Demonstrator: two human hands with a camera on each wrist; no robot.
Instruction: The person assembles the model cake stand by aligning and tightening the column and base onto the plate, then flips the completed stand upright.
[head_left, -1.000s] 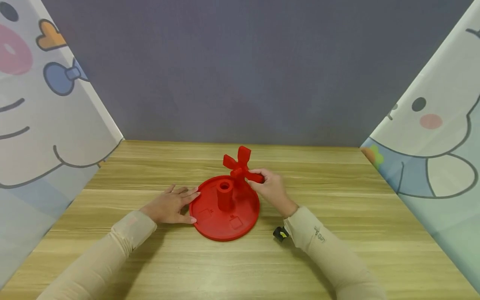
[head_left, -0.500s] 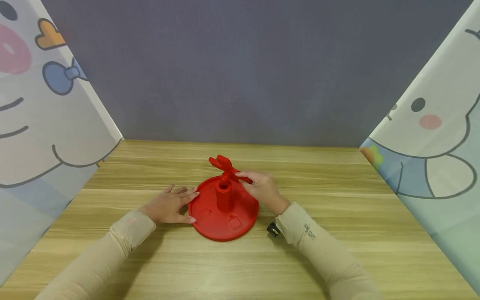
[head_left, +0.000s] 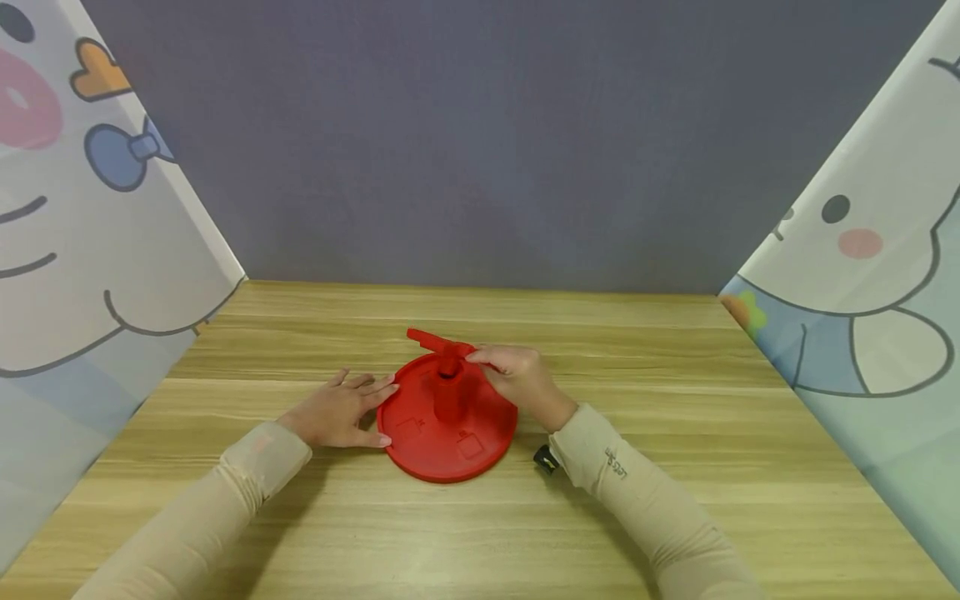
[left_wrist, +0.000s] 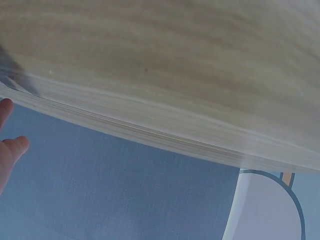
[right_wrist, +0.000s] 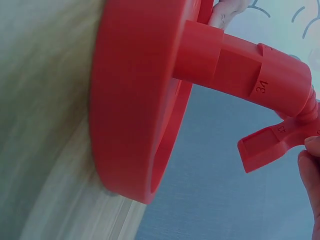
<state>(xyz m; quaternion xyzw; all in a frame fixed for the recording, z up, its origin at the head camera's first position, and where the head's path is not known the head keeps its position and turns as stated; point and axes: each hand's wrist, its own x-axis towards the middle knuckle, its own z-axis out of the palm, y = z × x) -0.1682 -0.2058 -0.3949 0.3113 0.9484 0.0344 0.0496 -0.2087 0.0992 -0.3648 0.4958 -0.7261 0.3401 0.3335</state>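
Observation:
A round red base (head_left: 491,417) with a low rim lies on the table, and a red hollow post (head_left: 448,404) rises from its middle. The left hand (head_left: 337,414) lies spread at the base's left side, fingertips and thumb touching the rim. Thumb and fingers of the right hand (head_left: 521,379) pinch a blade of a red piece with several blades (head_left: 427,338). In the right wrist view, a ribbed, screw-like stem of this bladed piece (right_wrist: 265,148) meets the top end of the post (right_wrist: 240,65); how deep it sits is hidden.
The wood-grain table (head_left: 360,533) ends at a grey-blue back panel (head_left: 480,150). Side panels (head_left: 840,275) with cartoon prints stand left and right. A small black item (head_left: 546,460) shows beside the right cuff.
The right hand has carried the bladed piece left over the post and tipped it, so its blades now lie flatter and its stem points down at the post's opening. The left hand has stayed put.

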